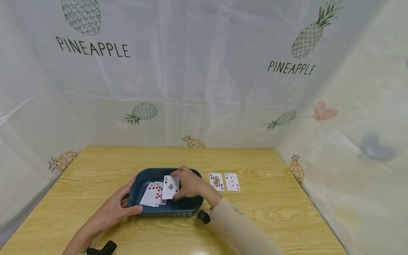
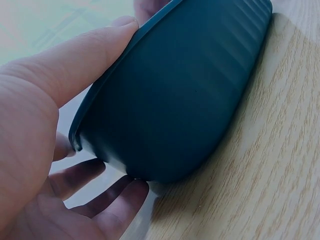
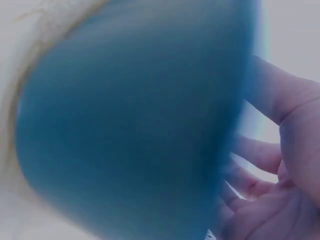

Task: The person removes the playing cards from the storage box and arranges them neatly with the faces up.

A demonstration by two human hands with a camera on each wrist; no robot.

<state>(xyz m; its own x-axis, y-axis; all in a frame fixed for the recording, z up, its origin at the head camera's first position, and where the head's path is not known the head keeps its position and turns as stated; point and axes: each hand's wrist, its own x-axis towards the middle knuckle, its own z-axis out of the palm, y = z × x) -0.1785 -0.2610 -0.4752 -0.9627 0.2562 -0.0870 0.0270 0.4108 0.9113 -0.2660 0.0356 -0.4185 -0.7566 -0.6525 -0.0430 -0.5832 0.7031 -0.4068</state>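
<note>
A dark blue oval plastic basin (image 1: 172, 211) stands on the table. My left hand (image 1: 111, 207) holds its left end, thumb at the rim and fingers against the outer wall (image 2: 185, 100). Over the basin, my right hand (image 1: 192, 185) pinches an ace of spades (image 1: 168, 188) by its right side, face up. Several loose playing cards (image 1: 149, 196) lie fanned inside, a nine and a ten of hearts among them; the ace partly covers them. In the right wrist view the basin wall (image 3: 130, 120) is blurred and hides the right fingertips and the card.
To the right of the basin, a queen (image 1: 216, 181) and a three of diamonds (image 1: 232, 182) lie face up side by side on the wooden table (image 1: 274, 212). Behind the table hangs a pale curtain (image 1: 197, 71) printed with pineapples, which also runs along both sides.
</note>
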